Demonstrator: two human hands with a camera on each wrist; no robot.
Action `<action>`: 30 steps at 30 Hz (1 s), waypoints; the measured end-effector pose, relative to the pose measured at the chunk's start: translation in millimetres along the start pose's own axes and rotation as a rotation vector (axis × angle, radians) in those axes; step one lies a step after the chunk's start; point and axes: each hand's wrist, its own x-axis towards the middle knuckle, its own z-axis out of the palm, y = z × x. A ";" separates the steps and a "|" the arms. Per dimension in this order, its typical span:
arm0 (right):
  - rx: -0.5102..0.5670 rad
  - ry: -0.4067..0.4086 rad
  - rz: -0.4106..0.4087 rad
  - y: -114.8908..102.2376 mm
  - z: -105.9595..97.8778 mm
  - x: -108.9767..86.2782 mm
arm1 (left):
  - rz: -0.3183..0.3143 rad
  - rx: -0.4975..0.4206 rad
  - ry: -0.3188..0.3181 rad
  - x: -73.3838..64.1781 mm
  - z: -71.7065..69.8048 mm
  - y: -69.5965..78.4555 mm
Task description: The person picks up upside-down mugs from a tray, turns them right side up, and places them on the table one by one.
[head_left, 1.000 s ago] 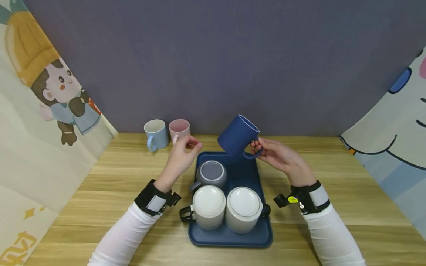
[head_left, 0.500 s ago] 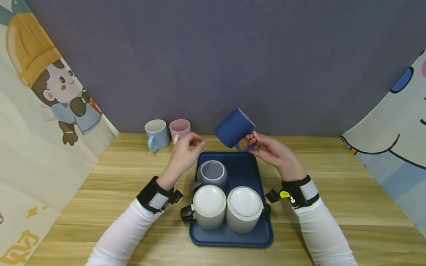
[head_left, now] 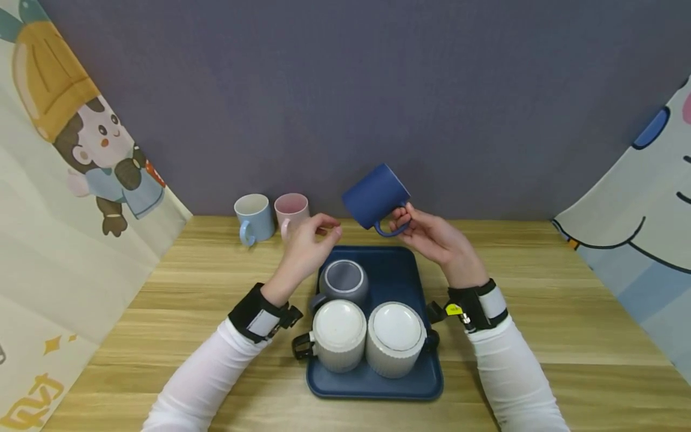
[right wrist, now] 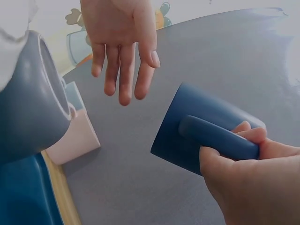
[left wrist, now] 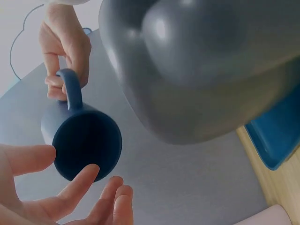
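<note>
My right hand (head_left: 432, 237) holds a dark blue mug (head_left: 376, 197) by its handle, tilted on its side above the far end of the tray (head_left: 396, 258). In the left wrist view, the mouth of the mug (left wrist: 89, 145) faces my left hand. My left hand (head_left: 305, 252) hovers left of the mug, fingers loosely extended with nothing in them. The head view shows a small gap between them. Upside down on the tray stand a grey mug (head_left: 344, 282) and two ribbed cream mugs, one left (head_left: 339, 336) and one right (head_left: 396, 339).
A light blue mug (head_left: 255, 219) and a pink mug (head_left: 291, 210) stand upright at the back of the wooden table (head_left: 178, 294), by the grey panel (head_left: 345, 108). My left hand partly covers the pink one. Black handles of the cream mugs overhang the tray's sides.
My right hand has raised the blue mug and carried it left, tilting it further. My left hand has shifted slightly right, towards it. The mugs on the tray and table stay put.
</note>
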 end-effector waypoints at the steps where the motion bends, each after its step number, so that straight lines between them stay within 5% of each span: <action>1: 0.007 -0.005 0.000 -1.1 -0.7 1.4 | -0.002 0.008 0.000 1.1 1.3 0.4; 15: 0.088 0.000 0.005 -11.7 -15.4 20.1 | -0.042 0.028 -0.080 18.5 20.7 7.8; 30: 0.156 0.070 -0.025 -6.2 -3.9 25.5 | -0.089 0.039 -0.156 23.1 21.4 16.5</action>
